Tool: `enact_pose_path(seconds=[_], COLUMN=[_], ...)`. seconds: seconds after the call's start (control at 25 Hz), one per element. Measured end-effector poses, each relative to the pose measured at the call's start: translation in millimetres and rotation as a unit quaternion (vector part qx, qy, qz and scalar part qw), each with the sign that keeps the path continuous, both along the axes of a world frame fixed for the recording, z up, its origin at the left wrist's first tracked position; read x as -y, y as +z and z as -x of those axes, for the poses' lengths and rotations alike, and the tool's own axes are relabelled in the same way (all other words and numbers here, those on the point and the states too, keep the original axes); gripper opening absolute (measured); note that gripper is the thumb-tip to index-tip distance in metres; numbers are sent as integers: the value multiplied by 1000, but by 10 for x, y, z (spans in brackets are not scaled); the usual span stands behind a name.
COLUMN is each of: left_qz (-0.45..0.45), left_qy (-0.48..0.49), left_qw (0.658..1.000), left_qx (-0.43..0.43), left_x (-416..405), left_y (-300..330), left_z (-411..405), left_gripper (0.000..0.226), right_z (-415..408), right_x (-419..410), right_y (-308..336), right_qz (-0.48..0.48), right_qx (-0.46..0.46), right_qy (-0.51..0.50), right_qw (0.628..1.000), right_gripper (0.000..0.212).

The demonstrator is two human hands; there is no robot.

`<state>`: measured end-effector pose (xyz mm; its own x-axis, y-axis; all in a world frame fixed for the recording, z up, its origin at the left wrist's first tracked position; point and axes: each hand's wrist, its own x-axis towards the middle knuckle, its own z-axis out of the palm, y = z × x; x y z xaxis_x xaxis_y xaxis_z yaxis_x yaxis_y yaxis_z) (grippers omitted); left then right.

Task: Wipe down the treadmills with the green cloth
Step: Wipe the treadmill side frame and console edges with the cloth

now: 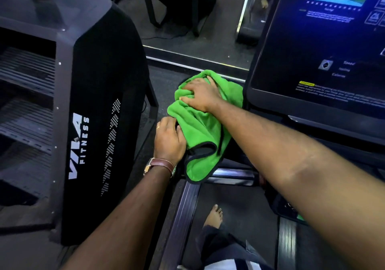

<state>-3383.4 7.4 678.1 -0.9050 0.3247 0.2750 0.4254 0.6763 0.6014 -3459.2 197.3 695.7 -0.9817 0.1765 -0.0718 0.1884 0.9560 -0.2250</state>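
The person stands barefoot on the treadmill belt [235, 213]. Ahead of the belt, the left hand [169, 140] pinches the green cloth [200, 128] at its edge; the right hand [201, 94] clamps curled fingers into the bunched cloth beside the lit console [325, 46]. Wiping appears under way; finished areas cannot be determined. Left of the console stands a VIVA FITNESS stair machine [83, 103]; beyond, dark gym floor.

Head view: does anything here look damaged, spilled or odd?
Nothing looks damaged or spilled. Both hands, left and right, grip the bunched cloth beside the lit screen. One oddity: a bare foot stands on the treadmill belt.
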Motion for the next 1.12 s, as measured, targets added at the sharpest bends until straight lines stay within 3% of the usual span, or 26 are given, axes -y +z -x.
enact_pose_path(seconds=[0.04,0.12,0.2,0.36,0.48,0.6,0.68,0.76,0.84,0.92,1.04,1.12], left_qz=[7,15,15,30,44,73,93,102,109,113,143,155], left_qy=[-2,-7,-5,5,-1,-13,-14,-15,-16,-19,-24,-22], left_qw=[1000,1000,1000,999,999,997,995,995,994,993,988,986], left_qx=[-1,-6,-1,16,20,8,10,14,23,38,47,51], left_x=[0,14,25,41,48,165,264,320,333,364,468,513], left_y=[9,20,31,50,58,19,7,21,63,77,69,65], left_z=[-6,-24,-43,-62,-88,-183,-268,-332,-379,-415,-527,-579], left_gripper=[19,19,20,21,17,21,28,30,27,29,46,47], right_z=[16,87,174,315,243,147,186,253,287,320,411,417], right_x=[-5,-70,-77,-67,84,141,159,338,574,623,635,760], right_y=[-26,-45,60,196,108,29,127,212,257,347,341,242], right_qz=[1,3,-14,-43,-85,-123,-109,-133,-167,-175,-158,-97], right_qx=[-3,-9,50,119,76,68,78,144,231,284,334,410], right_qy=[12,-125,-225,-47,-55,86,24,-16,96,139,112,107], right_qw=[1000,992,973,991,992,986,991,980,954,932,922,901], right_gripper=[63,76,85,74,71,69,70,68,69,76,58,54])
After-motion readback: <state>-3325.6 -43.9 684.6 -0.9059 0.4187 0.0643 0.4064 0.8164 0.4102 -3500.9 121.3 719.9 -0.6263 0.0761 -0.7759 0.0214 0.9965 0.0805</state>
